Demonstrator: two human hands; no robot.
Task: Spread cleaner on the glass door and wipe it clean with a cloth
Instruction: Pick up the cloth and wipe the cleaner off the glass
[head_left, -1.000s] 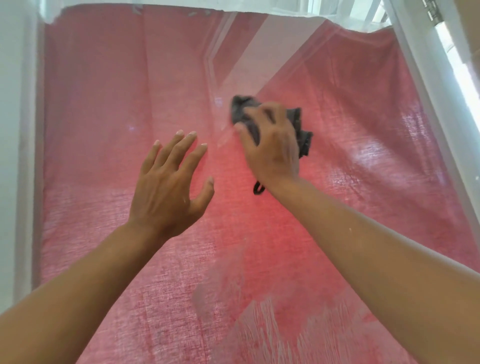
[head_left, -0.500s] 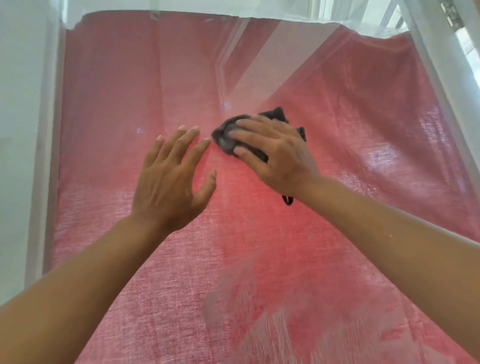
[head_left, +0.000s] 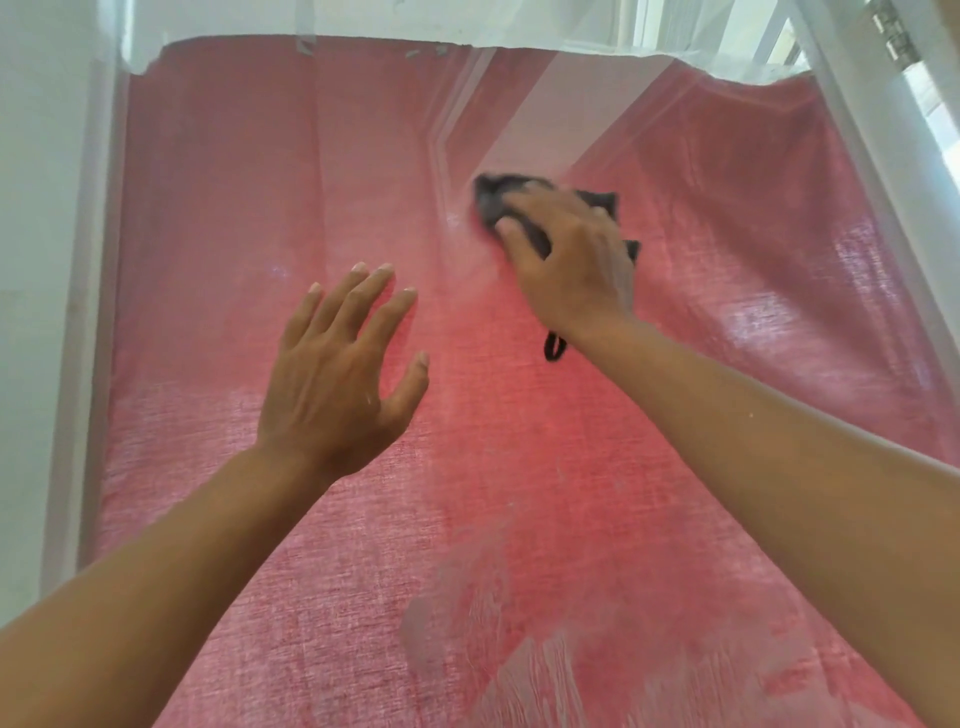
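The glass door (head_left: 218, 218) fills the view, with a red curtain behind it. My right hand (head_left: 571, 260) presses a dark grey cloth (head_left: 493, 200) flat against the upper middle of the glass; a small loop of the cloth hangs below my wrist. My left hand (head_left: 337, 374) is held up to the left of it, fingers spread, holding nothing, at or close to the glass. White streaks of cleaner (head_left: 519, 670) smear the lower part of the pane.
A white door frame (head_left: 78, 312) runs down the left side, and another white frame (head_left: 883, 156) with a metal hinge (head_left: 891, 31) slants down the right. A sheer white fabric (head_left: 467, 26) hangs across the top.
My right hand swept the cloth left towards my left hand, then back up and to the right. My left hand stayed almost in place.
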